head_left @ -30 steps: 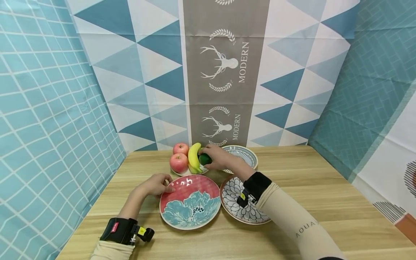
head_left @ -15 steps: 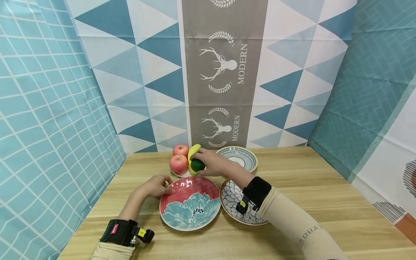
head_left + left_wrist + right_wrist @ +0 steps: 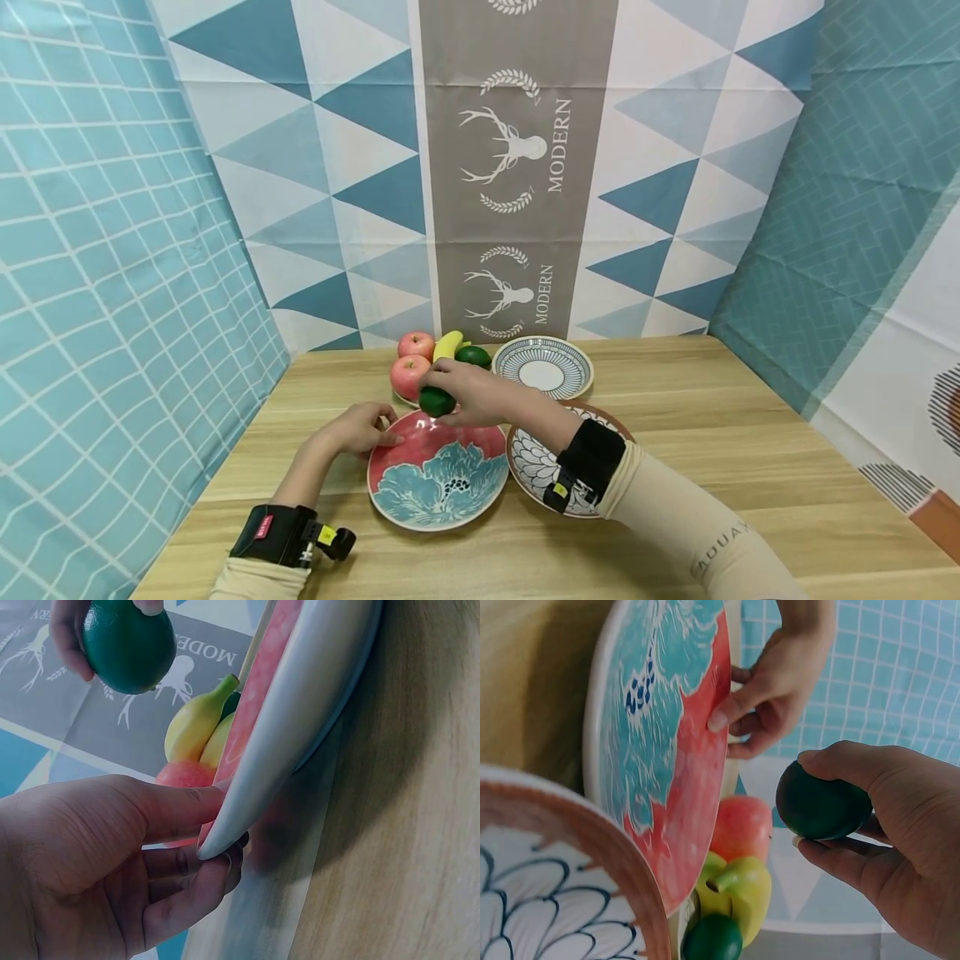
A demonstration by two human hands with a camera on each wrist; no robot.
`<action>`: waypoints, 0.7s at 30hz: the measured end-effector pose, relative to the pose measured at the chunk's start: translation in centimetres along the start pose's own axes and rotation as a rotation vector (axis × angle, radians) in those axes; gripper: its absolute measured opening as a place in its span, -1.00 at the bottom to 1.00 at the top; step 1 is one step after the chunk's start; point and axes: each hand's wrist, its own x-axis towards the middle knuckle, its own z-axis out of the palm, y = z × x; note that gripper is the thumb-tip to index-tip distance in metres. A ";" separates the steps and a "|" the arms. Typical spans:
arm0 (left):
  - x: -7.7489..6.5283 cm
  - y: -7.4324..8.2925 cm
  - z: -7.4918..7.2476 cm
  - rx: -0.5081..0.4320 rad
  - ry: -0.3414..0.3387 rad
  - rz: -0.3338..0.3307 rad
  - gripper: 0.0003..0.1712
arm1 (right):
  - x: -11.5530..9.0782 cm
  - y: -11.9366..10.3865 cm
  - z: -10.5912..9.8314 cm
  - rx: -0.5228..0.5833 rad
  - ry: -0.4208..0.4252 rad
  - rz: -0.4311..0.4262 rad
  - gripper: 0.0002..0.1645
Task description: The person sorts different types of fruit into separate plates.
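Observation:
My left hand (image 3: 362,429) pinches the rim of a red plate with a blue flower (image 3: 438,483), thumb on top and fingers beneath, as the left wrist view shows. My right hand (image 3: 476,392) grips a dark green lime (image 3: 437,402) between thumb and fingers, above the far edge of that plate. In the right wrist view the lime (image 3: 821,801) is held clear of the plate (image 3: 697,780). Behind it, a plate of fruit holds two red apples (image 3: 410,377), yellow bananas (image 3: 448,345) and another green lime (image 3: 473,356). The fruit plate itself is mostly hidden.
A blue-and-white patterned plate (image 3: 543,367) lies at the back, right of the fruit. A brown-rimmed petal plate (image 3: 536,467) sits against the red plate's right side, partly under my right forearm. The wooden table (image 3: 720,433) stretches right, up to hanging patterned cloths.
My right hand has carried the lime from the fruit plate leftward and nearer, to above the red plate's far edge. The left hand keeps its hold on the rim.

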 end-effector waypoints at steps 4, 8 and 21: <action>0.0 0.1 0.1 0.008 0.000 0.002 -0.79 | -0.2 -0.8 0.4 -0.002 -0.006 -0.042 -0.36; 0.0 0.2 0.2 0.003 -0.009 -0.003 -0.80 | -0.3 -1.4 0.9 -0.016 -0.020 -0.082 -0.33; 0.0 0.1 -0.1 0.008 -0.014 0.013 -0.78 | -0.4 -2.9 1.6 -0.010 -0.053 -0.153 -0.27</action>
